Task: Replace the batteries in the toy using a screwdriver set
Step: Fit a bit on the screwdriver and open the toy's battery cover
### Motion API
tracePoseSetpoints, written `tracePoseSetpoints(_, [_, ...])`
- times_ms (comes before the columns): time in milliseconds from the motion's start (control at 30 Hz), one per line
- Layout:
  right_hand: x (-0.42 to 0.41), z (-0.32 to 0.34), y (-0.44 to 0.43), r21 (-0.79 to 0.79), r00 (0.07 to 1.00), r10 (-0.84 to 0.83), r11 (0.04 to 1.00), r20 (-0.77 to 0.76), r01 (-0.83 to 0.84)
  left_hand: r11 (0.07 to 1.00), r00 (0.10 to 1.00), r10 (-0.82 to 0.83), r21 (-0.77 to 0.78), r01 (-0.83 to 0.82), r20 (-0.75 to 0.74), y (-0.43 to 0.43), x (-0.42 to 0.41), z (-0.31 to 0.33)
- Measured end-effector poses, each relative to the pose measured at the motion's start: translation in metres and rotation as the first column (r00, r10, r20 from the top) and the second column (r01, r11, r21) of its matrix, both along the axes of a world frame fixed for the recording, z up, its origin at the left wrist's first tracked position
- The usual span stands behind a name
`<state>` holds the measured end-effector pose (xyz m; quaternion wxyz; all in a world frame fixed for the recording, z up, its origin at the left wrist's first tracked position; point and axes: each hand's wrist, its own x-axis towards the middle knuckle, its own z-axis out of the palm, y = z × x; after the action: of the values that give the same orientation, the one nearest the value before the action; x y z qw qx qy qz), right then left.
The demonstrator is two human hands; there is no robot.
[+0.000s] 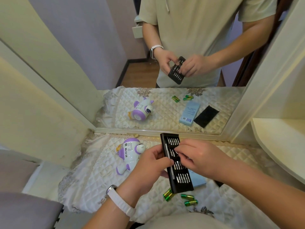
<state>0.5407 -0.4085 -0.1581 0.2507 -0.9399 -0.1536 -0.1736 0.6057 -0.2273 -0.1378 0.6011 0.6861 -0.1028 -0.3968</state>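
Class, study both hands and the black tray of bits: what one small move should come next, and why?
Probably lift one silver bit out. The left hand grips the black plastic tray of screwdriver bits, the right hand pinches a bit in its second row, and the white-and-purple plastic toy lies untouched.

I see my left hand [148, 166] holding the black screwdriver set tray [181, 184] by its left side, up above the quilted cloth [92, 176]. My right hand [201, 159] has curled fingers on the little metal bits [173, 141]; I can't tell if it pinches one. The purple and white toy [130, 154] lies to the left. The green batteries [189, 199] lie near me.
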Motion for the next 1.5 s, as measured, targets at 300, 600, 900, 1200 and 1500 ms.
tracePoseSetpoints(300, [0.006, 0.0, -0.015, 0.128, 0.95, 0.049, 0.992, -0.308, -0.01, 0.999, 0.999, -0.024, 0.028, 0.025, -0.039, 0.001, -0.001, -0.008])
tracePoseSetpoints(600, [-0.001, -0.008, 0.0, 0.02, 0.969, -0.094, 0.995, -0.228, 0.101, 0.998, 0.998, -0.039, 0.045, 0.041, -0.042, 0.002, 0.002, -0.01])
tracePoseSetpoints(900, [-0.01, -0.006, 0.011, 0.667, 0.79, -0.08, 0.489, -0.608, 0.562, 0.999, 0.999, -0.001, 0.052, 0.003, -0.037, 0.01, 0.005, -0.013])
tracePoseSetpoints(1200, [-0.019, -0.028, 0.041, 0.677, 0.751, 0.324, -0.326, -0.576, 0.66, 0.999, 0.997, 0.039, -0.011, -0.04, -0.067, 0.02, 0.008, -0.012])
tracePoseSetpoints(1500, [-0.019, -0.021, 0.066, 0.685, 0.714, 0.345, -0.225, -0.609, 0.693, 0.999, 0.998, 0.032, -0.019, -0.034, -0.06, 0.028, 0.009, -0.014])
